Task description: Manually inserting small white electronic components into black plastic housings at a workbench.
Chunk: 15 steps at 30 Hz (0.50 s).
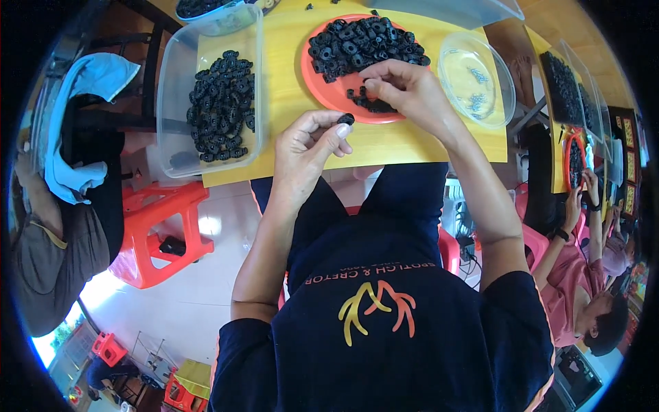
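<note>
My left hand point(307, 150) pinches a small black plastic part point(345, 119) between thumb and fingertips, just in front of an orange-red round plate point(314, 88). Over that plate is my right hand point(410, 89), thumb and forefinger closed together; whatever they hold, if anything, is hidden. A heap of black ring-shaped plastic parts point(364, 42) fills the plate's far side. Smaller black pieces point(371, 103) lie on its near side, below my right fingers. To the left, a clear plastic box point(173, 103) contains many black plastic parts point(221, 106).
A round clear tub point(449, 82) with small shiny metal pieces point(478, 89) stands right of the plate. The yellow table point(288, 69) ends close to my lap. An orange-red stool point(154, 233) is at the left. Another person point(576, 288) works at a table on the right.
</note>
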Each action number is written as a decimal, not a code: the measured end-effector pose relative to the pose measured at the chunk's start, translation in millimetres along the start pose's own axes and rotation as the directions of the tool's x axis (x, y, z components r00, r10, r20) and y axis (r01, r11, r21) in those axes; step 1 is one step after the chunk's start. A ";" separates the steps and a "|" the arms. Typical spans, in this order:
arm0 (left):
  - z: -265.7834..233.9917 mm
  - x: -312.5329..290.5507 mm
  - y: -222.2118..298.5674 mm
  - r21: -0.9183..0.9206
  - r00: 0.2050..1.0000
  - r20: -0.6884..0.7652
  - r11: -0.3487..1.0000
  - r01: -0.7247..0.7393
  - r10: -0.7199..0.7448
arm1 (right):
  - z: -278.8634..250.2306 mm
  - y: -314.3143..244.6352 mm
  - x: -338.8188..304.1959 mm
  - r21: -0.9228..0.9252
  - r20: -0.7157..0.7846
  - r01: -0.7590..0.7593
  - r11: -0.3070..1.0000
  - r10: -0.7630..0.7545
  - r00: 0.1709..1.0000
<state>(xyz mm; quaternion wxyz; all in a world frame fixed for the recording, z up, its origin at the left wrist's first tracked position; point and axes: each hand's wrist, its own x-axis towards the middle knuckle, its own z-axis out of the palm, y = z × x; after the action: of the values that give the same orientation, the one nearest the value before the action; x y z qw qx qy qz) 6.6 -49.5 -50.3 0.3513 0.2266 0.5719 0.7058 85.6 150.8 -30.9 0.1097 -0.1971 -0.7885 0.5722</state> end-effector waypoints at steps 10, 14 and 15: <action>9.0 2.2 -1.2 0.085 1.000 -0.001 0.996 0.001 -0.001 | 2.6 12.1 -6.9 -0.459 -0.117 0.340 0.821 -0.435 0.893; 6.8 3.2 -3.6 0.101 1.000 0.024 0.995 -0.003 0.001 | -19.9 1.5 -19.3 -0.513 -0.193 0.358 0.781 -0.510 0.838; 6.5 4.1 -3.5 0.111 1.000 0.021 0.994 -0.005 0.002 | -33.4 4.5 -22.5 -0.565 -0.212 0.322 0.760 -0.511 0.833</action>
<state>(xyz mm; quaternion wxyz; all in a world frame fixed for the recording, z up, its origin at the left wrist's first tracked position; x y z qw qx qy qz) 9.4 -41.9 -52.5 0.3429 0.2541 0.6061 0.6712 120.0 170.9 -23.2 0.3204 -0.1348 -0.9011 0.2594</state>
